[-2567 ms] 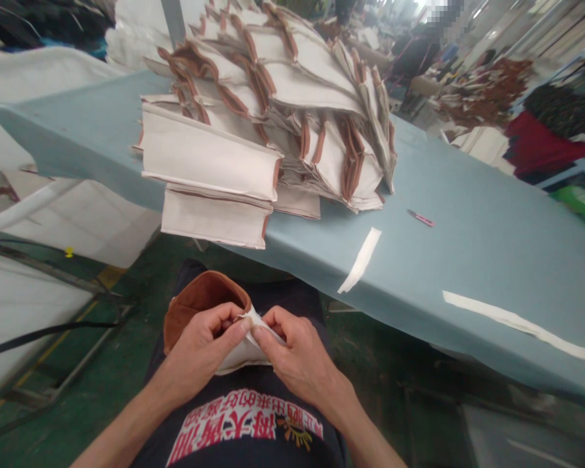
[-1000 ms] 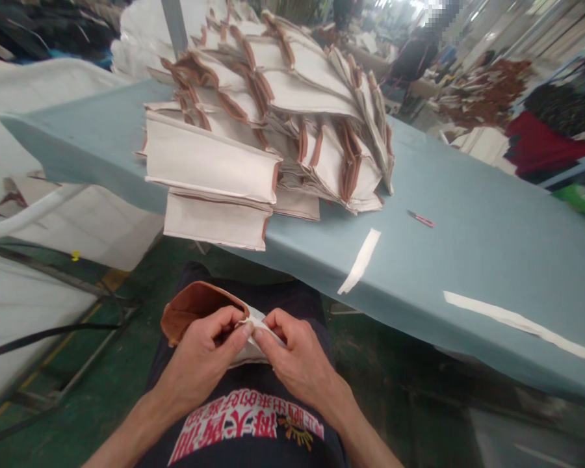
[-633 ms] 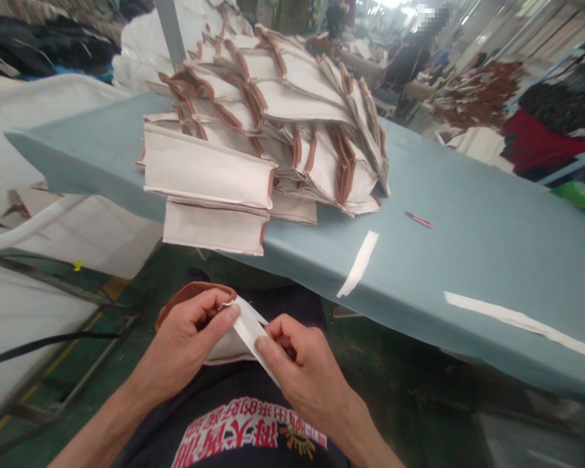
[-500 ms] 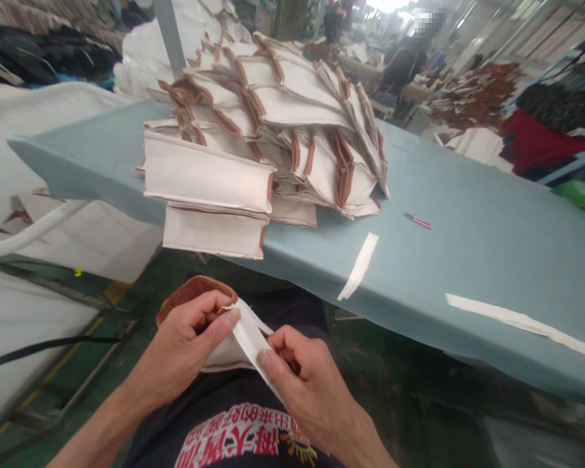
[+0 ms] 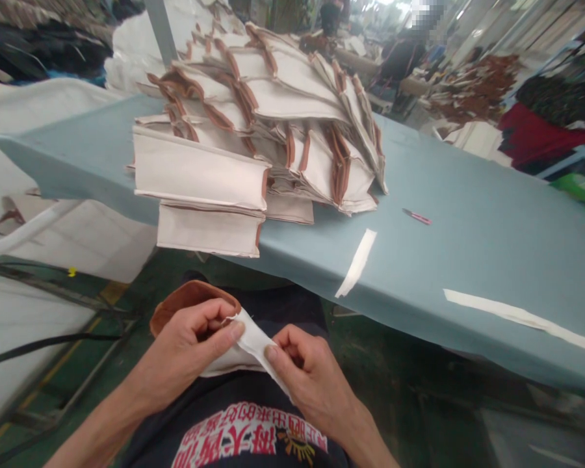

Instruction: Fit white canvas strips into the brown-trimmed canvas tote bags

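In my lap lies a fabric piece with a brown panel (image 5: 188,300) and a white body, partly hidden by my hands. My left hand (image 5: 197,341) is closed, pinching the brown panel's corner together with the end of a white fabric strip (image 5: 254,335). Further along the strip, my right hand (image 5: 307,364) is closed on it between thumb and curled fingers. The strip stretches taut between both hands, its lower end running down past my right thumb. My shirt shows below.
A table with a blue-green cover (image 5: 492,240) stands before me. On it rests a heap of white sewn pieces with brown edges (image 5: 292,84), pink-handled thread snips (image 5: 416,216), a short white strip (image 5: 355,263) and a long white strip (image 5: 521,317). A person works in the background.
My right hand has shifted slightly along the strip, which now lies flatter between my hands. The brown panel has tilted a little. The whole view has shifted slightly.
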Demonstrator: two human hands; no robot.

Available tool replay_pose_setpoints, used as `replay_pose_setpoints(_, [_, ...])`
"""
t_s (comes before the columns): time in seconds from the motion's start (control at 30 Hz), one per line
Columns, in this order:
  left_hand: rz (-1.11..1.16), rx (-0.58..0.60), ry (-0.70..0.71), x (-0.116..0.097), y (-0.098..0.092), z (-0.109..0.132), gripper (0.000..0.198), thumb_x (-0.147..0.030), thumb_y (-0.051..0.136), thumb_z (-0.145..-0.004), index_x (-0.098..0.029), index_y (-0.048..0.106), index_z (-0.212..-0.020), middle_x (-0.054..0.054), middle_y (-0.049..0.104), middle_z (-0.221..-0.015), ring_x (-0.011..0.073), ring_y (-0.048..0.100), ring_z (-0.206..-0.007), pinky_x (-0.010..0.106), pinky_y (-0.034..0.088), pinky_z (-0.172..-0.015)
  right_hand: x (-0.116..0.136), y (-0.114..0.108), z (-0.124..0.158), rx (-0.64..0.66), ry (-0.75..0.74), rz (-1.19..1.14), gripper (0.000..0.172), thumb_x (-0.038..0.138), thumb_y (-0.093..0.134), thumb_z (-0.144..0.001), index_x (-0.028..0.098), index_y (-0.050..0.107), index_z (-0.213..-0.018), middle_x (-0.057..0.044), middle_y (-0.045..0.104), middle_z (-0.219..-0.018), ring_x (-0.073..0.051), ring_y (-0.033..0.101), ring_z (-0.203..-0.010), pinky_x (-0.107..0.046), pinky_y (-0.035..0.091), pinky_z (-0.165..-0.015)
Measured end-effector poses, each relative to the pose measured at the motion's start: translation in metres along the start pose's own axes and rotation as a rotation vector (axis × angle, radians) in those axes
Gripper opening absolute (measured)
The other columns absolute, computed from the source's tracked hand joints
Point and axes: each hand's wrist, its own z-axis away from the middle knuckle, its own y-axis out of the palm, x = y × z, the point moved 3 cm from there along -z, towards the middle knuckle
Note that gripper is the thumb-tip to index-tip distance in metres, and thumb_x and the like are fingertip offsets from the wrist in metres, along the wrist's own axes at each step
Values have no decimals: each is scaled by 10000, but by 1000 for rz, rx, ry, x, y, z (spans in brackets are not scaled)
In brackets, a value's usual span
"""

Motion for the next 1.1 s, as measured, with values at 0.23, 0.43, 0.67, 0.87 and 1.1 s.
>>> replay_pose_setpoints(0.23, [-51,-6,-49,-9,7,-1,375,-539,772,-812,-168,737,-855,8,697,-690,164,598,-614,231,458,-550,-13,0,0,5,2,-4,294,435,578,-1011,211,601,-821,38,562,-629,-127,468,-563,-254,291,-547])
replay_pose_setpoints(0.43, [-32,-11,-97,-10,7,-2,376,-530,776,-769,-165,719,-841,-3,685,-668,149,579,-583,227,439,-541,-12,1,-2,24,11,6,280,407,582,-1015,207,604,-820,41,565,-621,-122,443,-548,-254,280,-540])
replay_pose_setpoints(0.67, [-42,2,-86,-7,9,-4,434,-576,757,-800,-151,725,-881,-3,663,-677,150,558,-595,226,408,-532,-18,0,-1,20,10,14,280,415,579,-1008,208,609,-822,39,560,-621,-129,458,-563,-254,282,-544])
replay_pose_setpoints(0.87, [-21,28,-90,-1,11,-4,484,-630,738,-854,-151,716,-918,7,676,-718,163,580,-638,233,432,-566,-29,-9,-1,0,31,41,330,477,587,-1012,211,601,-818,34,581,-643,-132,485,-577,-263,301,-552])
replay_pose_setpoints(1.1, [17,41,-103,5,13,-6,514,-665,761,-847,-161,695,-923,5,680,-727,163,584,-642,227,430,-566,-33,-12,-5,-33,24,84,326,481,586,-1013,220,599,-818,30,587,-649,-147,506,-597,-278,300,-571])
